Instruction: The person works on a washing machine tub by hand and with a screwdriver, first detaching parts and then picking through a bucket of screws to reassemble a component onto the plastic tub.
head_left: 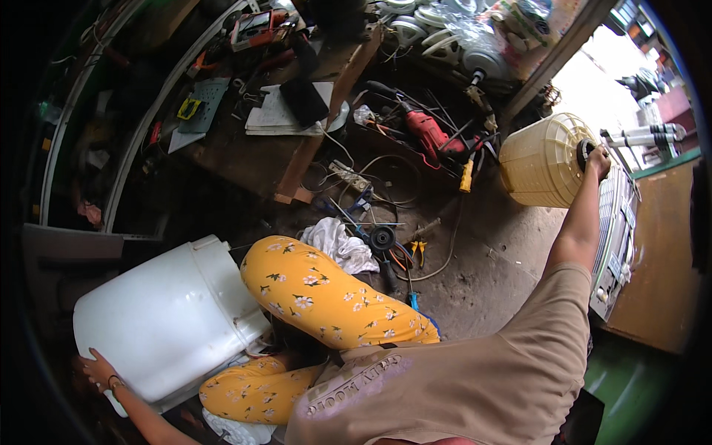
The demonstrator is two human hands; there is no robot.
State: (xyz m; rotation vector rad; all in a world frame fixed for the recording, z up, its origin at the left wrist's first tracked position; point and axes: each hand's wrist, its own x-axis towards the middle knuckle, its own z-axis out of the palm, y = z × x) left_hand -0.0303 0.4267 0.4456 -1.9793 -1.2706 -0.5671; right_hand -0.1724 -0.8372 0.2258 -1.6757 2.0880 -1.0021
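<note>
At the far right my right hand [598, 162] reaches out, its fingers closed on the dark round hub of a yellowed, ribbed plastic tub [530, 159]. That tub lies tilted on the floor. A large white plastic tub [159, 311] lies on its side at the left, against my bent knee. My left hand [99, 369] rests on its lower left end with the fingers spread. A bracelet circles that wrist. Hoses or wires by the white tub's right end are partly hidden by my leg.
Tools and cables litter the floor ahead: a red power drill [430, 133], yellow-handled pliers [419, 252], a black wheel-like part [382, 237] and a white cloth [341, 245]. A wooden bench [237, 159] bears papers and a phone. A wooden panel [656, 256] stands at right.
</note>
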